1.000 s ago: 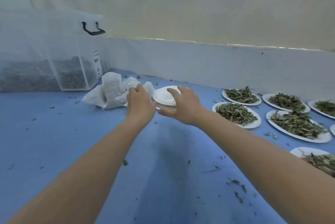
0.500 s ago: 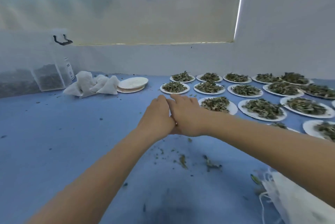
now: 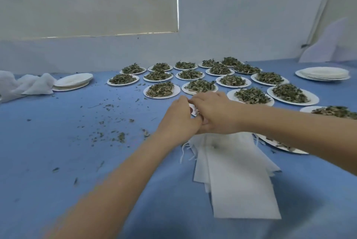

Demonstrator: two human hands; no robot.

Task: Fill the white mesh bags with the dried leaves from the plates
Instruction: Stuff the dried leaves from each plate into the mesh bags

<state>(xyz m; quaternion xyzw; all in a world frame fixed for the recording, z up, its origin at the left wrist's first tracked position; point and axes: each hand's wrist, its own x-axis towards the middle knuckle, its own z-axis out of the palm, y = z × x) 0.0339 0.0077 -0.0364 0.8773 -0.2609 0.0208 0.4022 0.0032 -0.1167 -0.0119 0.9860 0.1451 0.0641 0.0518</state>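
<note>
White mesh bags (image 3: 237,177) (flat stack) beneath left hand (image 3: 178,120) and right hand (image 3: 214,113), both pinching something white.

white mesh bags (image 3: 237,177), blue table (image 3: 58,142), green dried leaves (image 3: 160,88)

Flat white mesh bags (image 3: 237,177) stacked near the surface's front edge, dried leaves (image 3: 160,88) heaped on white plates (image 3: 293,101) toward the back edge
</note>
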